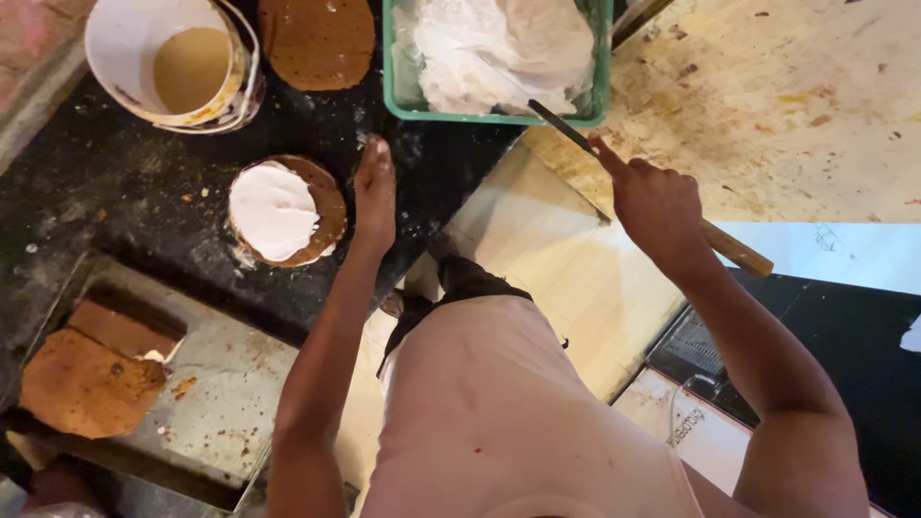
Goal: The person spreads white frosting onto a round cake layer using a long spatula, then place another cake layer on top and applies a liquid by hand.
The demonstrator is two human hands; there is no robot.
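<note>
A: Right hand (657, 206) closed around the wooden handle of a palette knife (662, 197), forefinger laid along the dark blade; blade tip resting at the rim of the green tub (393, 86) of white cream (499, 43).

B: Left hand (374, 192)?

A: Flat and open, holding nothing, fingers stretched out on the black tabletop (125, 206) just beside the round brown cake layer (288, 211); fingertips pointing toward the tub.

B: Look of that layer?

A: Thin disc, dark brown at the exposed right edge, mostly covered by a thick, uneven coat of white cream. Lying on the tabletop between the white bucket (177, 62) and the metal tray (221, 393).

B: Likely handling?

A: Judged light, soft and crumbly; prone to bending or breaking if lifted by one edge. Best supported from beneath with flat fingers or a wide blade, at the bare brown rim, away from the cream. Cream itself judged soft and sticky, easily smeared by a touch.

B: Knife?

A: Judged stiff in the handle, slightly springy in the blade; firm grip at the handle, as shown.

B: Further out?

A: Second bare brown disc (317, 38) above, between bucket and tub. Bucket holding a beige liquid. Tray at lower left carrying brown cake offcuts (86, 379) and crumbs. Stained pale board (787, 115) at upper right.
</note>
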